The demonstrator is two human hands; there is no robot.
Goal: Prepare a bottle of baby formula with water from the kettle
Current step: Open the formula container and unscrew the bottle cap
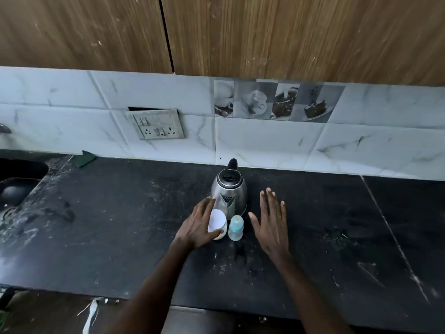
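A steel kettle (229, 191) with a black lid and handle stands on the dark counter (125, 213), spout toward me. In front of it stands a small baby bottle (236, 228) with a pale blue cap. Left of the bottle is a white tub (218, 224) with a white lid. My left hand (198, 224) hovers with fingers spread against the tub's left side, thumb at its front; a grip cannot be told. My right hand (272, 224) is open and flat, just right of the bottle, touching nothing.
A sink (16, 184) with a dark pan lies at the far left. A switch and socket plate (157, 124) sits on the tiled wall behind. Wooden cabinets hang above. A green scrap (85, 158) lies at the wall's foot. The counter's front edge runs near the bottom.
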